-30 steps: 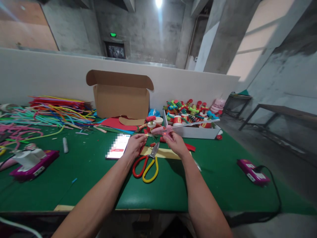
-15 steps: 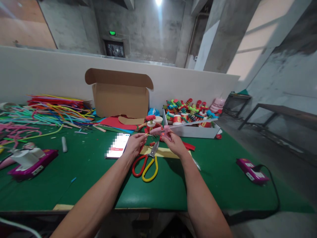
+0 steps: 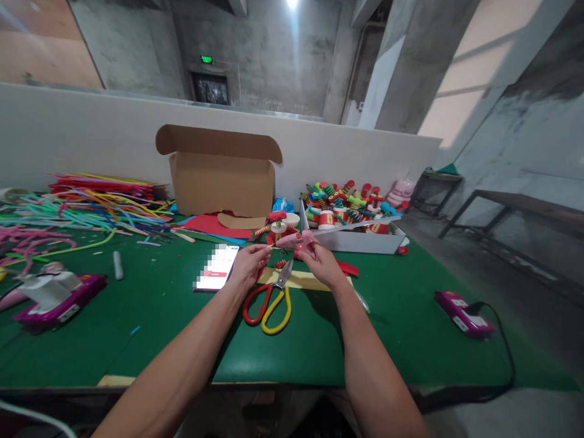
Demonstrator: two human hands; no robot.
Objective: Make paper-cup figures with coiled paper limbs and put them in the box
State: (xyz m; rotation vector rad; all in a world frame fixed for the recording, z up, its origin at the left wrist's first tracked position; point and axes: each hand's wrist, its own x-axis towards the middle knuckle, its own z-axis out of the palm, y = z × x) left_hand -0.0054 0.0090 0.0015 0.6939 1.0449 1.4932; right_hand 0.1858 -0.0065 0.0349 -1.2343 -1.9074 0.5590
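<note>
My right hand (image 3: 322,263) is wrapped round a pink hot glue gun (image 3: 294,241), with a long pale glue stick (image 3: 358,226) sticking out of its back. The gun's nozzle points left at my left hand (image 3: 252,263), whose fingertips are pinched on a small yellowish piece (image 3: 271,246), too small to name. Scissors (image 3: 279,295) with one red and one yellow handle lie between my forearms, on a cream strip (image 3: 305,280). Just behind the hands stands a red-and-white cup figure (image 3: 278,230) with coiled arms.
A white box (image 3: 365,242) at the back right holds several similar figures. Coloured pipe cleaners (image 3: 104,204) are heaped at the left. A phone (image 3: 217,269) lies beside my left hand. Purple power strips (image 3: 465,314) sit at both sides. A cardboard box (image 3: 222,182) stands at the back.
</note>
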